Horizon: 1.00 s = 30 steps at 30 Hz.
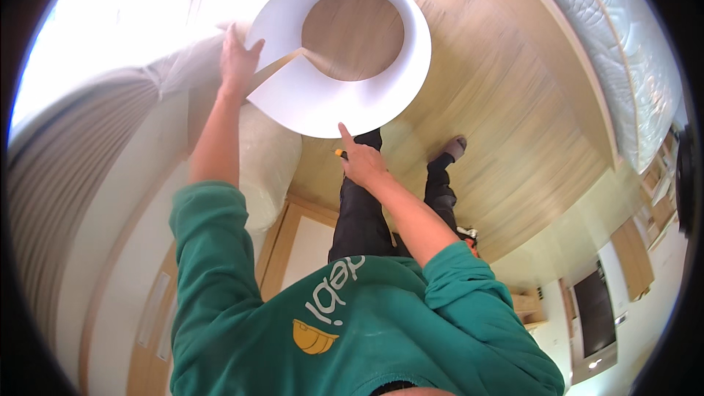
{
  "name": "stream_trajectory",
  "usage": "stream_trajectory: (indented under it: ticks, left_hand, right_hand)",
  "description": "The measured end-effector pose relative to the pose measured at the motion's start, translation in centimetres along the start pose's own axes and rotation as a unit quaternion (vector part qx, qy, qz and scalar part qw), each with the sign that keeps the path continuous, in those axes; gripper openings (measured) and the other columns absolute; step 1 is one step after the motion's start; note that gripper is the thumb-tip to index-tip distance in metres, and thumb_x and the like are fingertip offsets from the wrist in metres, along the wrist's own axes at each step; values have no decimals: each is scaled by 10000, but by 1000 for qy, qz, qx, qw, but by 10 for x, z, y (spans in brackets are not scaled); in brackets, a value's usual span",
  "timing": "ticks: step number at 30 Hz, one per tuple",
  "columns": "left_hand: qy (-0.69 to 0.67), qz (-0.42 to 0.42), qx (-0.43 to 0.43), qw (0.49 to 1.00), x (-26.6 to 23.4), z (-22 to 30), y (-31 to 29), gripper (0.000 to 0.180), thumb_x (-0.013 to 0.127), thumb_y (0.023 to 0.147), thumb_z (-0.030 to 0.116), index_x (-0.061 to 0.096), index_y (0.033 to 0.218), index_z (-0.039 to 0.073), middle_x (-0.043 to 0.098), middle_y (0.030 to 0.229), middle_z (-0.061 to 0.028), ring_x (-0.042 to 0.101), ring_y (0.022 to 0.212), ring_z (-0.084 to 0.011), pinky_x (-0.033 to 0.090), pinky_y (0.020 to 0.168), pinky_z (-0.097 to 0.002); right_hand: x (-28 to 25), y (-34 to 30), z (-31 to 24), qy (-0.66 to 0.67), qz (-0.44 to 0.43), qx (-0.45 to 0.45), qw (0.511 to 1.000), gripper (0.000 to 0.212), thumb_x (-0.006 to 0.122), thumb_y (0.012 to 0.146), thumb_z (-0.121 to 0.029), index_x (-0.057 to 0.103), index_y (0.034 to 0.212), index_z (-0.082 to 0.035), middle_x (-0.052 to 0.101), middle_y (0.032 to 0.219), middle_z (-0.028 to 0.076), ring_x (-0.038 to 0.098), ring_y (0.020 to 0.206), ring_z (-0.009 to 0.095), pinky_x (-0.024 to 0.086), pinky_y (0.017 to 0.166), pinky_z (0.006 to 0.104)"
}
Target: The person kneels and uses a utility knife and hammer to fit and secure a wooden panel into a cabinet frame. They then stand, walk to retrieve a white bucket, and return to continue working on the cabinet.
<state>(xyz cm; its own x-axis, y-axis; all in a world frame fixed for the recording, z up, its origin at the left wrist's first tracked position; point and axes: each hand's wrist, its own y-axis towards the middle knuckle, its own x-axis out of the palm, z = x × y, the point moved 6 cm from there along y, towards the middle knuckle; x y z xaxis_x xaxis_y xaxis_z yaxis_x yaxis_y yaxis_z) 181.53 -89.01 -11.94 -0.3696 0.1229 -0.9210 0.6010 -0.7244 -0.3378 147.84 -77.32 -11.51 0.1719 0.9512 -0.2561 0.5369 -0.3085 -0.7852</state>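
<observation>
Fingers were spread on the left hand [238, 64] and mostly curled around a yellow-tipped tool [340, 153] in the right hand [364, 165], white-sheet [367, 106] positioning apparently being done, steady support seemingly required next.

white panel [345, 110], green sweatshirt [400, 308], black trousers [361, 220]

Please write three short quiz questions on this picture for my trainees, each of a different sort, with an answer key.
1. True or false: the wood floor shows through the opening in the white sheet.

2. What does the right hand hold?
A) a cup
B) a yellow-ended tool
C) a paintbrush

3. Fill in: the hand nearer the curtain is the ____ hand.

Key:
1. True.
2. B.
3. Left.
</observation>
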Motion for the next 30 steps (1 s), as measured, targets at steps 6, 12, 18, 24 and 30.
stream_trajectory:
  ticks: [6, 12, 18, 24, 30]
  left_hand:
    - [43, -95, -91, 990, 44, -14, 52, 476, 652, 858, 344, 624, 1157, -25, 631, 1141, -260, 591, 1111, -393, 455, 952, -442]
    - [24, -93, 69, 993, 40, 18, -4, 431, 610, 872, 358, 662, 1050, -31, 643, 1062, -277, 598, 1053, -426, 465, 919, -473]
    - [-39, -134, 53, 989, -16, 146, -171, 599, 622, 888, 362, 514, 1241, -110, 552, 1212, -316, 538, 1129, -430, 427, 967, -475]
    - [-18, -207, 261, 943, -10, 295, -311, 402, 584, 893, 159, 555, 1160, -140, 612, 1100, -303, 587, 1033, -418, 443, 930, -473]
    - [-180, -360, 185, 896, 51, 488, -457, 291, 548, 838, 74, 520, 1032, -142, 617, 920, -222, 649, 698, -312, 558, 483, -423]
  right_hand:
    - [15, 35, 28, 44, 93, 3, 995, 396, 664, 834, -236, 546, 1183, -90, 672, 914, 198, 655, 872, 376, 524, 749, 468]
    - [-79, -65, 115, 110, 345, -38, 932, 245, 742, 756, -184, 616, 944, -88, 655, 838, 160, 651, 781, 364, 527, 685, 448]
    - [-128, -270, 225, 107, 404, -32, 908, 239, 743, 735, -210, 611, 896, -92, 646, 828, 142, 650, 784, 339, 521, 679, 432]
    - [-96, -488, 301, 180, 505, 22, 844, 344, 794, 723, -333, 592, 902, -121, 620, 829, 110, 638, 746, 344, 514, 654, 432]
    - [-70, -622, 338, 214, 576, 115, 781, 408, 769, 740, -383, 562, 943, -96, 606, 859, 147, 638, 787, 368, 513, 691, 456]
